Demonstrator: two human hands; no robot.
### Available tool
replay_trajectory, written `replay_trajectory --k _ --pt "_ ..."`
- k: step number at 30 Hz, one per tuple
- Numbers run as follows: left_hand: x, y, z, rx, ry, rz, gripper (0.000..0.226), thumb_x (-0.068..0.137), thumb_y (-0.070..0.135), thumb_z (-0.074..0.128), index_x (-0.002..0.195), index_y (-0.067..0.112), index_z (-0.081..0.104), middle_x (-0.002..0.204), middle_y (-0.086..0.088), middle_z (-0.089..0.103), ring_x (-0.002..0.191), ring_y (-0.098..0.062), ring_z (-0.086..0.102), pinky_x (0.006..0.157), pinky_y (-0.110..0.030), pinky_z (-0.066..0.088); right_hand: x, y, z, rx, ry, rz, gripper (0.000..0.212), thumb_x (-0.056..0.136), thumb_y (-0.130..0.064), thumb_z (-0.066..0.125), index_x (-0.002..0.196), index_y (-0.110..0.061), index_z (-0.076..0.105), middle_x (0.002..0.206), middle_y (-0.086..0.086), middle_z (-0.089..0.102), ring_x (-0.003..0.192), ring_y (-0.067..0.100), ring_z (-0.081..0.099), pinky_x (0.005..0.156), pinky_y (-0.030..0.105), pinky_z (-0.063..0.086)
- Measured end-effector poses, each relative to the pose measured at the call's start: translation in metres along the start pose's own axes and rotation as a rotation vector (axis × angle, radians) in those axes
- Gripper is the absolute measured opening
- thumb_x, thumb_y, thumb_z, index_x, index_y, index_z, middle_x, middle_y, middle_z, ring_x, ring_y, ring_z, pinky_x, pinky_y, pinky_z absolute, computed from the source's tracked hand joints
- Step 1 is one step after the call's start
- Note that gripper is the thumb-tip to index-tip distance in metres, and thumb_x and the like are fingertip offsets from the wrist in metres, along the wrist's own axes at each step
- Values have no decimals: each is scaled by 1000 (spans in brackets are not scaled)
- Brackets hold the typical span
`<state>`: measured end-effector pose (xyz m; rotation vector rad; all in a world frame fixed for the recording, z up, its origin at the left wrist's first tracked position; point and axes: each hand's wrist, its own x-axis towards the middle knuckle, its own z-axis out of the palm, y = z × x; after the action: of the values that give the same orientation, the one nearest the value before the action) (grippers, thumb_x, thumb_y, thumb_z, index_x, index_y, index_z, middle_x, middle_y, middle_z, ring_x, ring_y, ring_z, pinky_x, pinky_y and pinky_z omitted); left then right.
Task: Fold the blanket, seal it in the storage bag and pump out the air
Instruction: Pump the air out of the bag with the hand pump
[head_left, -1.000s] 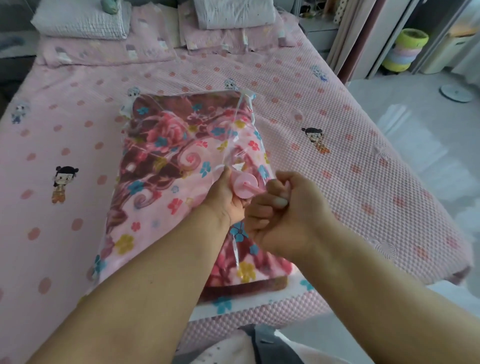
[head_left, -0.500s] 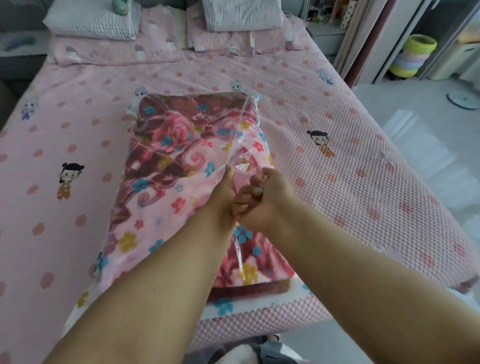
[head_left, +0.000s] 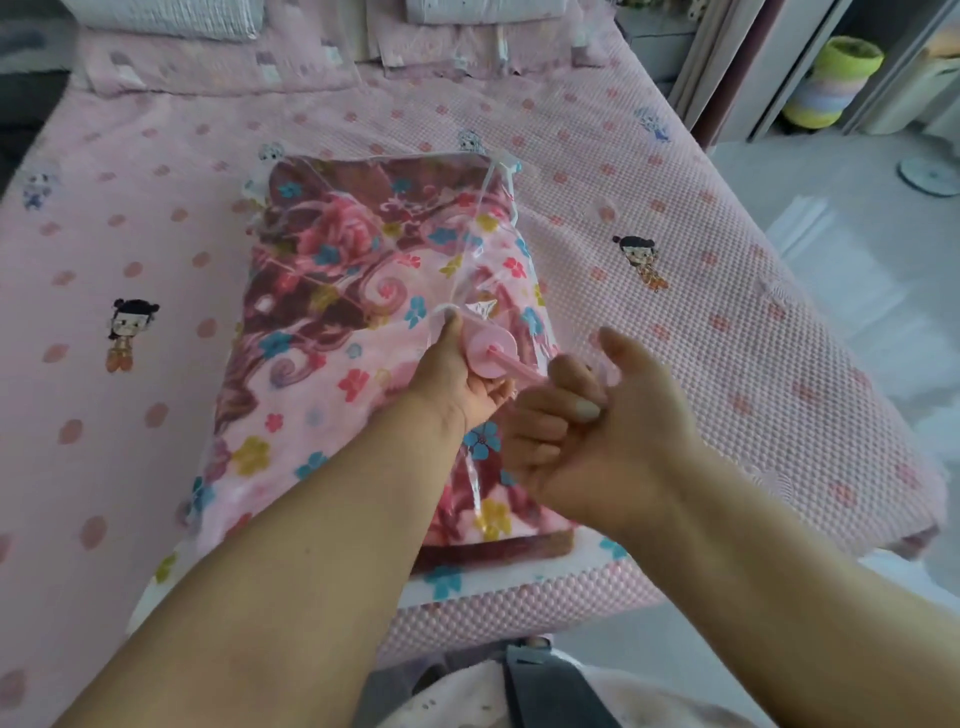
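A folded floral blanket (head_left: 332, 291) in pink, maroon and blue lies inside a clear plastic storage bag (head_left: 496, 208) on the bed. A pink hand pump (head_left: 491, 353) stands on the bag near its right side. My left hand (head_left: 457, 382) grips the pump's round body from the left. My right hand (head_left: 587, 426) is curled round the pump's handle, with the thin pink rod (head_left: 519, 366) drawn out toward me between the two hands. The handle itself is hidden in my fist.
The bed (head_left: 727, 322) has a pink dotted cover with cartoon figures. Pillows (head_left: 171, 21) lie at its head. A stack of coloured baskets (head_left: 831, 83) stands on the floor at the right. The bed's near edge (head_left: 519, 597) is just below the bag.
Half a second ago my right fist was pushed in against the left hand; now it has pulled back toward me and the pink rod shows again. The view has shifted slightly.
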<state>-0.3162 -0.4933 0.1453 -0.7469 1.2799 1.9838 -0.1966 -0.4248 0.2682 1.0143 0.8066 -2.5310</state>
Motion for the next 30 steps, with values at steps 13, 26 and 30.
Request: replay_trajectory --k 13,26,30 --pt "4 3 -2 -4 84 36 43 96 55 43 100 15 59 68 -3 66 65 -15 60 58 -22 51 -3 2 -5 19 65 -30 52 86 -49 39 45 -18 25 44 -6 19 45 11 21 48 22 17" --pt "6 3 1 90 95 31 58 97 58 36 115 7 58 76 -9 65 68 -16 61 60 -22 52 3 -5 -3 120 79 -68 55 87 -52 36 45 -18 27 43 -7 20 42 11 22 48 20 17" --pt "3 5 5 65 -22 21 77 102 51 25 54 1 57 30 -2 46 21 -5 42 24 -12 29 43 -13 8 -163 189 -170 58 93 -56 31 49 -18 31 40 -5 27 35 13 33 51 23 17"
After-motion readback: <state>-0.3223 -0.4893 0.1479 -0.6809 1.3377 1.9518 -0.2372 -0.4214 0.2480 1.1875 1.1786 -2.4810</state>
